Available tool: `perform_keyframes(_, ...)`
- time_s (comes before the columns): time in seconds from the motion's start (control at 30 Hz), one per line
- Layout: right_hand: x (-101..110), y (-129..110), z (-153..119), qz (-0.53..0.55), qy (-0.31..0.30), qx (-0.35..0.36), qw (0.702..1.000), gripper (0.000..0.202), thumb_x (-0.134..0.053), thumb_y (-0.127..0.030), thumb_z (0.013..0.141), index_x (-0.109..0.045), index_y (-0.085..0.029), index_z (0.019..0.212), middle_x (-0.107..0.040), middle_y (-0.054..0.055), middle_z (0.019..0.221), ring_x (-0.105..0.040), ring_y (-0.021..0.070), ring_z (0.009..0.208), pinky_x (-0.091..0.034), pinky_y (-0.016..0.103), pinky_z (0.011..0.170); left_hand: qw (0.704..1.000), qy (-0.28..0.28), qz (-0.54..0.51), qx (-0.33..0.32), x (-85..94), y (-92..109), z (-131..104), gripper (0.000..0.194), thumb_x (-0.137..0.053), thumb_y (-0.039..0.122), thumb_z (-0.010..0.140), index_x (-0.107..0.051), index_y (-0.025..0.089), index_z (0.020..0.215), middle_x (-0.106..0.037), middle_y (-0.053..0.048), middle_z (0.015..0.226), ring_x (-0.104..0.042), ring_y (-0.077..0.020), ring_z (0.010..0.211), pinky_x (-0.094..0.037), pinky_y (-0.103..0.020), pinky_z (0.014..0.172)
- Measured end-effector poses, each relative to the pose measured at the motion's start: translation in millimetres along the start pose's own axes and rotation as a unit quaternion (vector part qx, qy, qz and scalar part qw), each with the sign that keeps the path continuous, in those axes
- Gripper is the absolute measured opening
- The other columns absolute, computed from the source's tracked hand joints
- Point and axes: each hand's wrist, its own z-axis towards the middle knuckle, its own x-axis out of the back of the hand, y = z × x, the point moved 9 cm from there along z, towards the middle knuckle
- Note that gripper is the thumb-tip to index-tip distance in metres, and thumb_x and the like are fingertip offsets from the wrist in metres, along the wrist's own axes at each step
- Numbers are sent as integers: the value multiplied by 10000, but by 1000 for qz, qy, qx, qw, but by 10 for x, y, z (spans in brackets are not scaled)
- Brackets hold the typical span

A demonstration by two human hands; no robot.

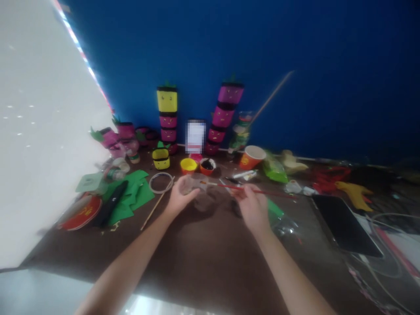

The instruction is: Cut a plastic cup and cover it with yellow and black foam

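My left hand (pixel 183 193) is closed around a clear plastic piece (pixel 204 197), which looks like a cut bottle or cup; its outline is blurred. In my right hand (pixel 253 205) is a thin red paintbrush (pixel 226 187), with its bristle end pointing left over the clear piece. I cannot tell whether the bristles touch the plastic. Just beyond my hands stand a small cup of yellow paint (pixel 188 164) and a cup with dark paint (pixel 208 166). A yellow-painted container (pixel 161 159) with a drawn face sits to the left of them.
Two stacks of painted containers, one yellow-topped (pixel 167 99) and one magenta (pixel 222 116), rise near the blue wall. Green paper (pixel 136 197), a roll of tape (pixel 161 183) and a wooden stick (pixel 154 210) lie left. A paper cup (pixel 252 156) and a black tablet (pixel 346 224) are right.
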Motion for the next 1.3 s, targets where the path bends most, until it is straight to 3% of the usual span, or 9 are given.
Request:
perform_keyframes(0.27, 37, 57, -3, 40, 18, -16, 999, 244, -687, -398, 700, -533, -214, 740, -677, -14, 645, -667, 140, 617, -559, 309, 670, 1000, -24, 15, -8, -26, 31, -9, 590, -785, 334, 593, -568, 187, 1122, -626, -103, 1117, -586, -265, 1070, -398, -469, 1005)
perform_keyframes(0.93, 126, 84, 51, 4, 41, -6, 999, 263, -660, -435, 713, -516, -220, 759, -655, -21, 608, -666, 159, 603, -557, 323, 635, 1000, -18, 18, -13, -20, 60, -20, 579, -782, 325, 599, -560, 207, 1121, -604, -98, 1153, -552, -275, 1122, -376, -462, 1024)
perform_keyframes(1.13, 212, -4, 82, 22, 35, 11, 999, 208, -667, -401, 715, -561, -225, 747, -670, -21, 657, -676, 158, 639, -562, 336, 667, 999, -27, 17, -17, -38, 90, -24, 573, -767, 328, 621, -545, 200, 1134, -607, -103, 1147, -560, -266, 1111, -378, -458, 1020)
perform_keyframes(1.3, 193, -11, 45, 34, 25, -5, 999, 220, -740, -389, 636, -599, -233, 701, -673, -31, 632, -676, 159, 616, -565, 313, 599, 999, -23, 17, -14, -31, 83, -22, 573, -776, 321, 608, -549, 200, 1120, -619, -94, 1111, -583, -247, 1068, -405, -430, 994)
